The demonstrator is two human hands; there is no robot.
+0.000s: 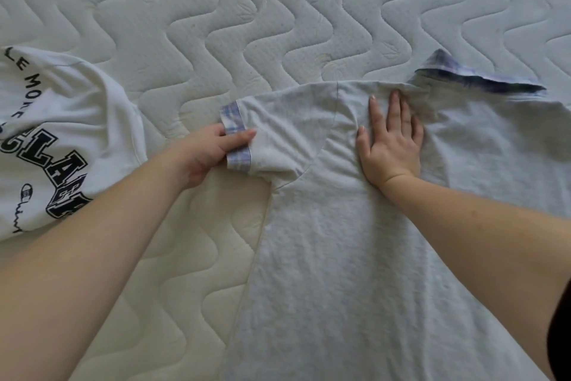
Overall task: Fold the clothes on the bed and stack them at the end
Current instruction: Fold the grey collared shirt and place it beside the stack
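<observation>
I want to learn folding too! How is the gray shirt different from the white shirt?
The gray shirt lies spread flat; the white shirt lies bunched at the side. The gray shirt is plain with checked trim; the white shirt has big dark letters. The left hand pinches the gray shirt's sleeve cuff and the right hand presses it flat; nobody touches the white shirt. Both lie on the mattress.

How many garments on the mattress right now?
2. A grey shirt lies spread at centre-right; the left hand grips its plaid sleeve cuff and the right hand presses its shoulder. A white printed shirt lies at the left edge. Others may sit out of frame.
</observation>
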